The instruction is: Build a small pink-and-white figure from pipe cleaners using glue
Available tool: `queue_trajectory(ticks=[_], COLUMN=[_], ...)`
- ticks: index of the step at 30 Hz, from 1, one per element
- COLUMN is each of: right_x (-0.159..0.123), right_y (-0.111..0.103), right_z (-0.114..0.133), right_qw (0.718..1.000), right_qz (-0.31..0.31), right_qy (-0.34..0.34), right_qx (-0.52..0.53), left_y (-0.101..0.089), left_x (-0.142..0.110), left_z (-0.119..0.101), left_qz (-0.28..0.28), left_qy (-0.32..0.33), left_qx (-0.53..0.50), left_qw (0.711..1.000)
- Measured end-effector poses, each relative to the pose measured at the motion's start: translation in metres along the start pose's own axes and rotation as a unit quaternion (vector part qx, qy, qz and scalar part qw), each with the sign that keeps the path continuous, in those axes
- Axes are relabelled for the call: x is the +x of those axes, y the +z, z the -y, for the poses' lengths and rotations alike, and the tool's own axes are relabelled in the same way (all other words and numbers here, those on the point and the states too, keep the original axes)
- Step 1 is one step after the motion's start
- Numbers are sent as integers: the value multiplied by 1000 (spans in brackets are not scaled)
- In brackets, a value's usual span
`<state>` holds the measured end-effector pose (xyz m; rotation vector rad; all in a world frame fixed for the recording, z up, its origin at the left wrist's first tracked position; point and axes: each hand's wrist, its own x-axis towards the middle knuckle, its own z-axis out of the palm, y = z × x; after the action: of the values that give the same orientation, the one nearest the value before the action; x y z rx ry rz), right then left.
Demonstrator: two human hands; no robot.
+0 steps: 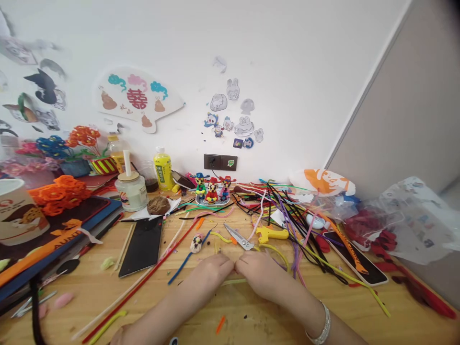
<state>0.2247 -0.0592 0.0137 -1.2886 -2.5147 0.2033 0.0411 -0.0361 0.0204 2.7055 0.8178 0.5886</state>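
Note:
My left hand (214,269) and my right hand (260,271) meet at the front middle of the wooden table, fingertips pinched together. What they hold is hidden behind the fingers. A thin yellow-green strand (235,281) shows just under them; whether it is held, I cannot tell. Beyond the hands lie scissors (240,238) with pointed blades toward the back left. A yellow glue-gun-like tool (272,234) and a curved yellow pipe cleaner (278,251) are near my right hand. Left of the scissors sits a small white-and-black head (196,243) beside a blue pipe cleaner (186,265).
Three colourful figures (212,190) stand on a plate against the wall. Many pipe cleaners (291,225) tangle on the right, near a phone (375,273) and plastic bags (419,218). A dark phone (142,247), glass jar (132,192), yellow-labelled bottle (163,170) and paper cup (19,218) occupy the left.

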Motion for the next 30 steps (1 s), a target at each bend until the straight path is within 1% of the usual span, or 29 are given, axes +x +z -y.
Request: queue_trajectory(ticks=[2,5,7,9,14,17,21,26,30], right_x=[0,2,2,3,3,3,3,1,0], right_y=[-2,-6,-7,-6,-2,-4,-8,-8,-8], right_z=[0,1,3,4,5,5,4,1,-1], right_qw=[999,986,976,972,970,973,985,990,994], right_qz=[-9,-38,-47,-50,-63,-67,-37,-6,9], right_qy=[28,90,107,110,105,101,73,53,31], right_qx=[32,133,184,203,210,195,153,130,108], left_y=[3,5,5,4,2,4,4,0,1], left_x=[0,1,2,2,3,2,2,4,3], left_z=[2,7,7,6,3,6,9,10,11], left_qz=[-14,-31,-30,-28,-25,-25,-21,-2,26], left_qy=[-8,-22,-32,-36,-43,-26,18,13,45], left_qx=[6,19,29,35,43,44,45,31,-5], left_qw=[1000,999,999,998,998,998,999,999,999])
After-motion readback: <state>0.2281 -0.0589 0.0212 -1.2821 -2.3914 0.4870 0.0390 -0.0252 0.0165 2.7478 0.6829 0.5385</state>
